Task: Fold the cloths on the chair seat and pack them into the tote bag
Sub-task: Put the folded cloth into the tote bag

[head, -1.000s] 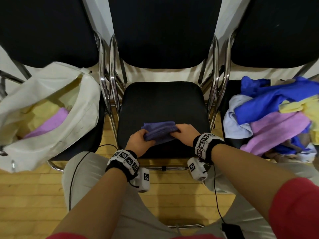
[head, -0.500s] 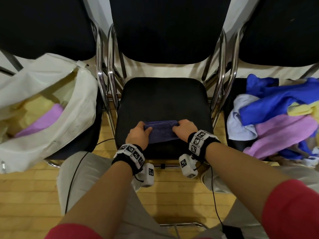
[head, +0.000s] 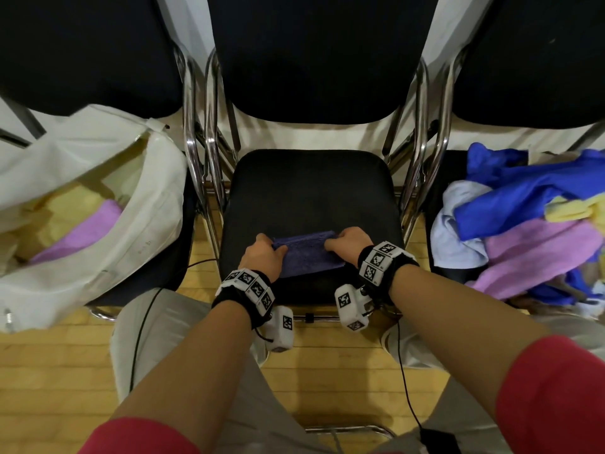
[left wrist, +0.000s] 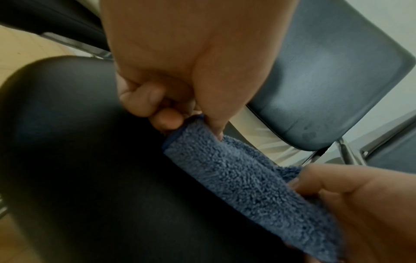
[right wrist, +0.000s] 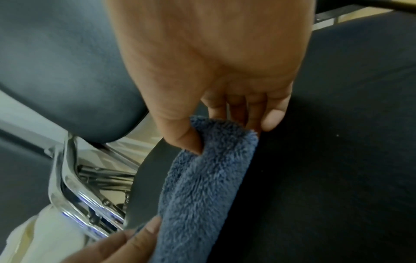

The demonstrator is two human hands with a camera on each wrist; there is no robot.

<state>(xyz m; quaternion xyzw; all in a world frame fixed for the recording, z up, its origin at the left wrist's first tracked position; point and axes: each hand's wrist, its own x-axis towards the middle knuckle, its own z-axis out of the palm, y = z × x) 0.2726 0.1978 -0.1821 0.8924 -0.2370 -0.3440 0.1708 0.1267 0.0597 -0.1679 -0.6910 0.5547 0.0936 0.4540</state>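
Cloth: a blue-grey cloth (head: 306, 253), fluffy pile, folded into a narrow band with a darker stitched edge at one end.
Cloth's place: on the front part of the middle chair seat (head: 311, 191).
Left hand (head: 263, 257): thumb and curled fingers pinch the cloth's left end.
Right hand (head: 348, 242): thumb and fingers pinch its right end.
Tote bag (head: 137, 224): cream, mouth open, left of the seat on a neighbouring chair; yellow and lilac cloths inside.
Loose pile (head: 523, 224): blue, pink, yellow and pale cloths heaped right of the seat.
Seat: black padding, chrome tube frame.
Floor (head: 49, 371): pale wood boards below the seat.
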